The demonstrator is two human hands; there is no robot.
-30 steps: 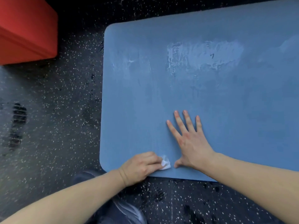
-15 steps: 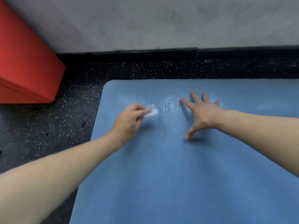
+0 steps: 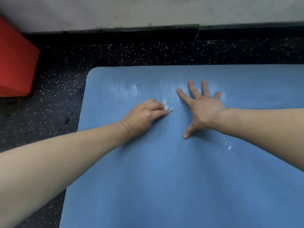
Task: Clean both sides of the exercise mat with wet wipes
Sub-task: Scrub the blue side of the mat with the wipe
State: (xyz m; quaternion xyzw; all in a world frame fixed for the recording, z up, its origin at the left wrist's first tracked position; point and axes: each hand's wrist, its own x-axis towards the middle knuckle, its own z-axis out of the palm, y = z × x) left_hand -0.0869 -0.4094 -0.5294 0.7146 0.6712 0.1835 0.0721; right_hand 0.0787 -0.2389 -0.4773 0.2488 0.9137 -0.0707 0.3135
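Two bare hands work on a blue exercise mat [image 3: 164, 178], one wiping and one bracing.

The mat is a smooth, matte blue sheet with a rounded corner at upper centre-left; it fills the lower and right part of the frame and lies flat on a black rubber floor [image 3: 54, 83] flecked with white. At centre, the left hand [image 3: 144, 115] has its fingers curled round a small, crumpled white wet wipe [image 3: 167, 106], pinching it against the mat surface. Just to the right, the right hand [image 3: 203, 106] lies palm down on the mat, fingers straight and spread, thumb pointing down the frame. Pale, glossy wet streaks [image 3: 166, 91] mark the mat above and between the hands. A red block [image 3: 16, 66] with flat faces sits at upper left, a grey wall [image 3: 148, 10] with a black baseboard along the top.
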